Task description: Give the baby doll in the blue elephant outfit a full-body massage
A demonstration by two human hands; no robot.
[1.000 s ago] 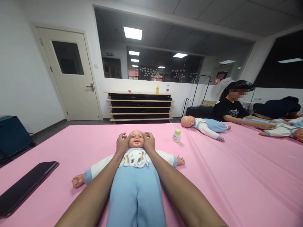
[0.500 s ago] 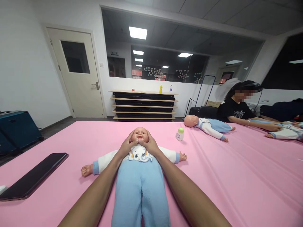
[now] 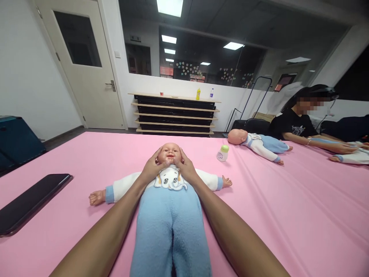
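A baby doll [image 3: 170, 211] in a white and light blue outfit with an elephant face on the chest lies on its back before me, arms spread out. My left hand [image 3: 152, 167] cups the left side of its head [image 3: 170, 151], fingers along the cheek and ear. On the other side, my right hand [image 3: 186, 167] cups the head the same way. Both thumbs rest on the lower face, near the chin and the corners of the mouth. Parts of the fingertips are hidden beside the head.
A pink sheet [image 3: 273, 231] covers the table. A black phone [image 3: 34, 202] lies at the left, and a small white bottle with a green cap [image 3: 223, 153] stands right of the doll. Farther right are another doll [image 3: 259, 145] and a person [image 3: 302, 123] handling a similar doll.
The view has tilted downward and come slightly closer, so things look shifted. My thumbs have moved up and a little apart on the doll's face; both hands still hold its head.
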